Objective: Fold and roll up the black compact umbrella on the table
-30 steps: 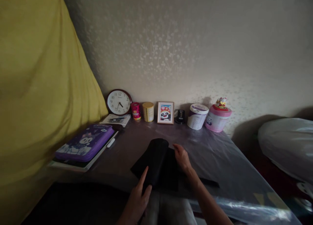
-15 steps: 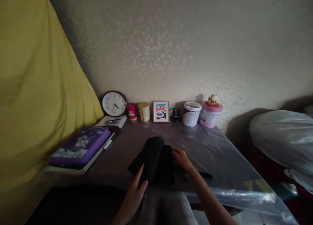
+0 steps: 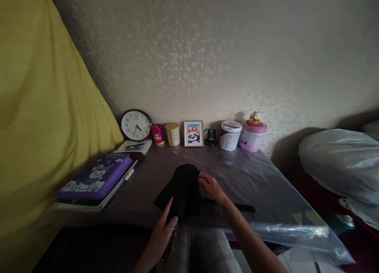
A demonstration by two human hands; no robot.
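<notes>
What looks like a collapsed black folding umbrella (image 3: 185,186) lies over the table's front edge, its dark fabric loose and flaring to the left. My left hand (image 3: 161,235) is closed round its dark handle (image 3: 169,245), with the index finger stretched along the fabric. My right hand (image 3: 211,186) pinches the fabric's right edge and holds it up against the rolled middle. A black strap-like strip (image 3: 244,207) reaches out to the right on the table, passing under my right forearm. Deep shadow hides the folds.
A purple case (image 3: 96,176) lies on books at the left, near a yellow curtain (image 3: 53,107). Along the wall stand a clock (image 3: 136,125), several tins and tubs, and a panda picture frame (image 3: 193,134). Clear plastic covers the table (image 3: 266,190). A white bag (image 3: 340,162) bulges at the right.
My right hand has lifted the right fabric flap and brought it leftward against the umbrella's middle. My left hand keeps its hold on the handle. The view has shifted slightly.
</notes>
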